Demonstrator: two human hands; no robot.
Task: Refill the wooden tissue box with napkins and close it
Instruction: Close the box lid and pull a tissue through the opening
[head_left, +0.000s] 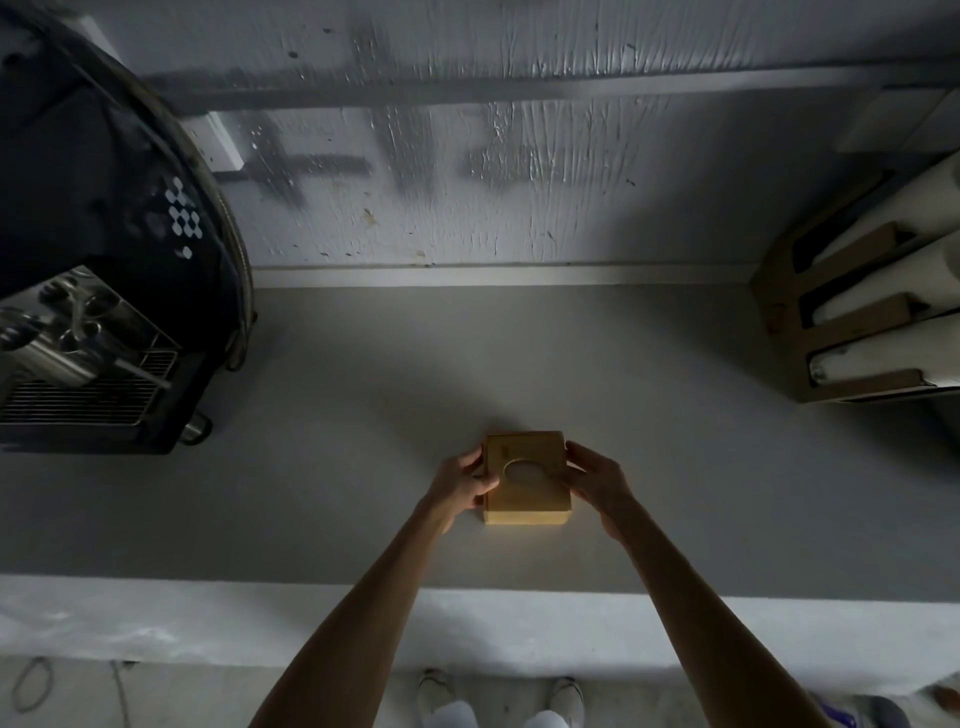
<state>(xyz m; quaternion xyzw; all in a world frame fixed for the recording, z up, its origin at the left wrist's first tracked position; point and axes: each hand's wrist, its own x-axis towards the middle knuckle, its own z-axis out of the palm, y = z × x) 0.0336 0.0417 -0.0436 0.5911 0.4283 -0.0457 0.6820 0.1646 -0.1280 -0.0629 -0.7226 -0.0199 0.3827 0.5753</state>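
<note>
A: Where is the wooden tissue box (525, 478) sitting?

B: It is resting on the grey desk (363, 467), well apart from the black coffee machine (104, 312) to the box's left and the cardboard rack of paper rolls (857, 322) to its right.

A: What are the hands doing?

B: The left hand (465, 486) is gripping the box's left side, and the right hand (597, 480) is clasping its right side. The oval opening (523, 472) is facing up, with the lid lying closed.

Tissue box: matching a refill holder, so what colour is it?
Tan, light wood box, oval hole on top; head view.
</note>
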